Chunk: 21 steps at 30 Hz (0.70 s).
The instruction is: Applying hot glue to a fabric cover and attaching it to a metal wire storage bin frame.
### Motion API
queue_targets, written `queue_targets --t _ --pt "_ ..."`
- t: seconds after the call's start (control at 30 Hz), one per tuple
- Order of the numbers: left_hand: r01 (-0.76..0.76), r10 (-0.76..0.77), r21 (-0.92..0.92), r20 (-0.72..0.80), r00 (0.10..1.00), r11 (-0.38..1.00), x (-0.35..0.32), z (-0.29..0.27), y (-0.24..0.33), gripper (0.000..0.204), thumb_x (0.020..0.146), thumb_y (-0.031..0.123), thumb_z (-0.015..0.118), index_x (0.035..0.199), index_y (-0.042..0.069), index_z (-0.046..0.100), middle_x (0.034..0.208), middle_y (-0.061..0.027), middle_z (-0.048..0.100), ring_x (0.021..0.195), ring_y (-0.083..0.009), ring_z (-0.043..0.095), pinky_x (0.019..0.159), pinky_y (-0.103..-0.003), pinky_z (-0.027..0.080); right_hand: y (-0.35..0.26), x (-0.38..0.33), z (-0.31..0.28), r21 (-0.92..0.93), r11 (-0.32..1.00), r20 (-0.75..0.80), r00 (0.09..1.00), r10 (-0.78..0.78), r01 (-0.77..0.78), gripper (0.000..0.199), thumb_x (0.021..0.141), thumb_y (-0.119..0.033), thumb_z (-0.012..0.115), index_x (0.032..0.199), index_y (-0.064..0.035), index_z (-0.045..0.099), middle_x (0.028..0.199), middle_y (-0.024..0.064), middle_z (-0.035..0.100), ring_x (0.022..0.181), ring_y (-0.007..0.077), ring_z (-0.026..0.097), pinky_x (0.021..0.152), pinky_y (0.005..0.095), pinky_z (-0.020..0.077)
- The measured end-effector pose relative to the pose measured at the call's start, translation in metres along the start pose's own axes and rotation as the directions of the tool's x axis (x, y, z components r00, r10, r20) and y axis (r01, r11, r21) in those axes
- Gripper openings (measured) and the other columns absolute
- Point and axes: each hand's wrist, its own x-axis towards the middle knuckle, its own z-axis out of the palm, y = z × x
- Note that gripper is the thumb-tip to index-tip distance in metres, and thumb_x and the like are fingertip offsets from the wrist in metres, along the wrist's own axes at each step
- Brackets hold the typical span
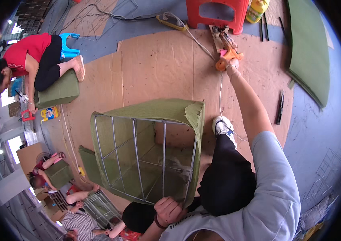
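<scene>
Mesh-covered frame seems clasped by the left grip.

One orange tool, two yellow bottles

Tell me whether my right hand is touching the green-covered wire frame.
Apart. The head view shows bare cardboard between the right hand and the green-covered wire frame; that hand is on the orange tool.

On my feed I see matt, mesh-like green cloth over a smooth grey metal frame at centre, dull speckled cardboard behind, and, at upper right, a glossy red plastic stool and a smooth orange plastic tool.
</scene>
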Motion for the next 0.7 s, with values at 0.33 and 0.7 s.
queue_targets --t 0.33,0.7 --pt "0.036 -0.029 0.073 -0.093 0.995 0.997 -0.004 0.011 0.004 0.019 0.068 0.000 0.072 0.064 0.002 0.053 0.064 -0.0119 0.057 0.060 -0.0297 0.061 0.060 -0.038 0.053 -0.065 -0.077 -0.113 0.754 0.622 0.236 0.971 0.042 -0.210 0.041 0.071 -0.012 0.079 0.105 0.0003 0.060 0.085 0.0060 0.067 0.069 0.0155 0.064 0.060 0.0322 0.0515" --pt "0.060 -0.026 0.087 -0.349 0.937 0.994 0.046 0.031 0.024 0.039 0.081 -0.001 0.074 0.063 0.001 0.039 0.060 -0.0152 0.039 0.053 -0.0355 0.044 0.050 -0.044 0.033 -0.132 -0.178 -0.389 0.948 0.295 0.056 0.851 -0.523 0.118 0.056 0.076 -0.001 0.080 0.128 -0.0010 0.056 0.107 0.0045 0.067 0.092 0.0145 0.066 0.083 0.0317 0.0540"
